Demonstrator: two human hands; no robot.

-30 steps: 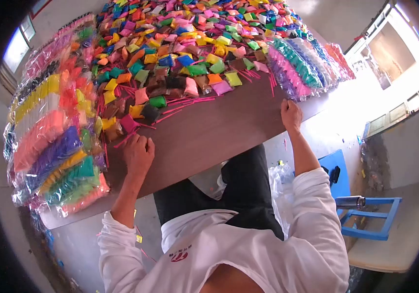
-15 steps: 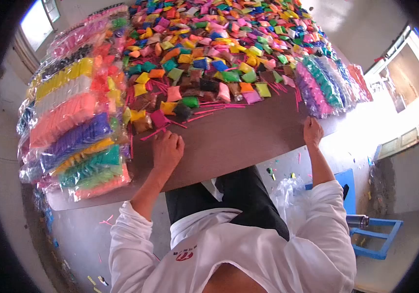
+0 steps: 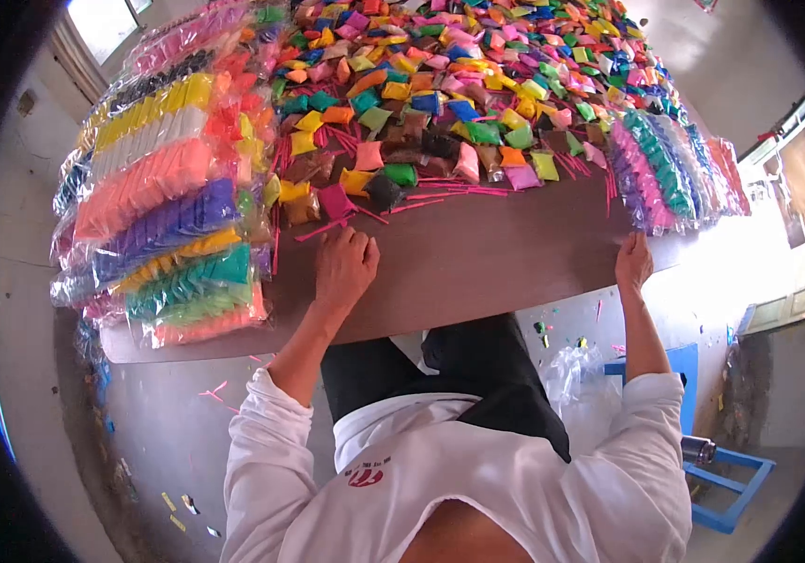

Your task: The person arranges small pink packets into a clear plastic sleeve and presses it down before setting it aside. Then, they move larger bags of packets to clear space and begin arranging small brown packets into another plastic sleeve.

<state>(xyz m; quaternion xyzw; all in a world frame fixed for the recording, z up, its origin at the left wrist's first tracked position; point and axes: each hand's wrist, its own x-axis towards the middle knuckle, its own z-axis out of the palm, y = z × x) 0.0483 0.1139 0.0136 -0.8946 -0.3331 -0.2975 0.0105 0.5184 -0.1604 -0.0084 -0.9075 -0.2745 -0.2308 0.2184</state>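
Observation:
My left hand (image 3: 346, 267) rests on the brown tabletop (image 3: 477, 249), its fingers curled into a fist with nothing showing out of it. Just beyond its knuckles lie a thin pink stick (image 3: 320, 231) and a magenta packet (image 3: 335, 201). On the right, my right hand (image 3: 634, 261) is closed at the table's edge, also with nothing showing in it. Its knuckles come right up to the lower end of a clear bag of pink packets (image 3: 642, 192). Small colourful packets (image 3: 440, 145) are spread in a wide heap across the table beyond both hands.
Clear bags of packets sorted by colour (image 3: 144, 202) are piled high along the table's left side. Below on the right are a blue stool (image 3: 736, 488) and crumpled clear plastic (image 3: 571, 375). Pink scraps (image 3: 219, 396) litter the floor.
The whole view has shifted, so the table, bags and both hands appear further right. Both hands keep the same closed shape and their places beside the packets.

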